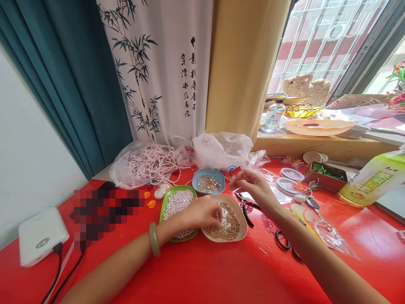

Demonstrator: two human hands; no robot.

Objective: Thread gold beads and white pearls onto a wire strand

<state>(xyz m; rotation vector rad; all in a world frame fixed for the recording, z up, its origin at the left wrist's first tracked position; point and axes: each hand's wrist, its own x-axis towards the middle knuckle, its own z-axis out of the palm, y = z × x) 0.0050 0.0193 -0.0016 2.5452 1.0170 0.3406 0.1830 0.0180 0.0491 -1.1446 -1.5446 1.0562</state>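
My left hand [204,213], a jade-green bangle [154,240] on its wrist, reaches over the pale pink dish [242,211] of gold beads [225,230]. Its thumb and fingers are pinched together; anything between them is too small to see. My right hand [251,184] hovers up and to the right of that dish, fingertips drawn together near the blue dish [196,181]; what they hold, if anything, cannot be made out. White pearl beads [179,204] fill the green dish [162,207], partly covered by my left forearm. Gold pieces [207,183] lie in the blue dish.
Black-handled pliers [247,215] and scissors [282,240] lie by my right forearm. Bagged pearl strands [152,162] and a white plastic bag [221,150] line the back. A drink bottle [373,179] is at right, a white power bank [43,236] at left.
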